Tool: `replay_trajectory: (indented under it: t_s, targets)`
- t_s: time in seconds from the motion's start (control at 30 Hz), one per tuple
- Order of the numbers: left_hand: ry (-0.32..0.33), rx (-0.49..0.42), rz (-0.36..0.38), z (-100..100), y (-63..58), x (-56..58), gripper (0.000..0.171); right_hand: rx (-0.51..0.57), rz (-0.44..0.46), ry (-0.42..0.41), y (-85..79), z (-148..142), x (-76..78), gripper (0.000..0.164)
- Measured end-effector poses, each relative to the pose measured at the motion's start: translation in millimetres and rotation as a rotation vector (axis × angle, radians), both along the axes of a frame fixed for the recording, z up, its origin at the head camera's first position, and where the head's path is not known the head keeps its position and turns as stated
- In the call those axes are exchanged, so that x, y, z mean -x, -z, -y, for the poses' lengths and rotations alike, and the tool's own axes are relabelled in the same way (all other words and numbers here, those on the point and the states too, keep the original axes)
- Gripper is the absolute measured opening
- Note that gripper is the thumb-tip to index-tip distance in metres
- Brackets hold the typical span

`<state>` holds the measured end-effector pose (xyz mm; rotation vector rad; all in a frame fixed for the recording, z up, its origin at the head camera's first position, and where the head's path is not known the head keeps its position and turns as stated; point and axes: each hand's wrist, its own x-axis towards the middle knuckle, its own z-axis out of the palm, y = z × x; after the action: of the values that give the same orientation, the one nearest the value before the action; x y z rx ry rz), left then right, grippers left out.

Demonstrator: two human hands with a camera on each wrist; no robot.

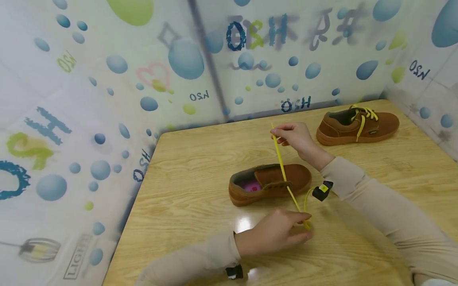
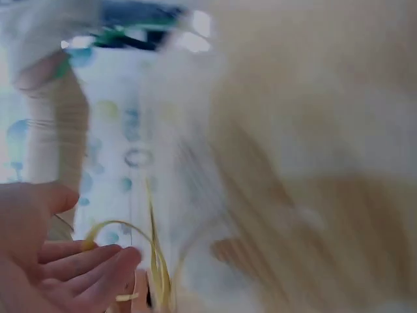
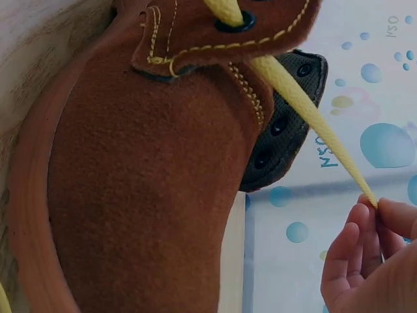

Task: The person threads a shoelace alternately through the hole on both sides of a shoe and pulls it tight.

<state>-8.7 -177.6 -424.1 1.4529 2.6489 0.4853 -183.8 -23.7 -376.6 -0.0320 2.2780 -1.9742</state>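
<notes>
A brown suede shoe [image 1: 301, 174] lies lengthwise on the wooden table, its toe to the right. Yellow shoelace [image 1: 281, 161] rises from it to my right hand [image 1: 299, 140], whose thumb and fingers pinch it above the far side. In the right wrist view, the lace [image 3: 319, 128] passes through a dark eyelet [image 3: 235, 21] and stretches straight to the fingertips. Below the shoe, my left hand [image 1: 273, 234] is beside the lower lace. The left wrist view shows its fingers [image 2: 78, 266] loosely extended, thumb apart, with lace [image 2: 133, 228] looping across them.
A second brown shoe [image 1: 379, 124] with yellow laces threaded stands at the table's back right. Walls printed with blue and green drops [image 1: 186, 59] border the table [image 1: 186, 167] behind and on the left and right.
</notes>
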Motion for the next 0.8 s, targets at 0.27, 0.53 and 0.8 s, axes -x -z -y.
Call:
replay_trajectory:
  t_s: [0.27, 0.53, 0.8]
  targets:
    - [0.017, -0.118, 0.664, -3, -6.1, -7.0, 0.035, -0.008, -0.005, 0.011, 0.9, 3, 8.2, 0.036]
    - [0.013, -0.107, 0.781, 0, 2.4, -2.3, 0.033, 0.050, -0.018, 0.064, -9.8, 7, 21.0, 0.037]
    - [0.084, 0.052, 0.606, 12, -30.9, 9.7, 0.037, 0.084, 0.018, 0.066, -19.6, 6, 20.0, 0.039]
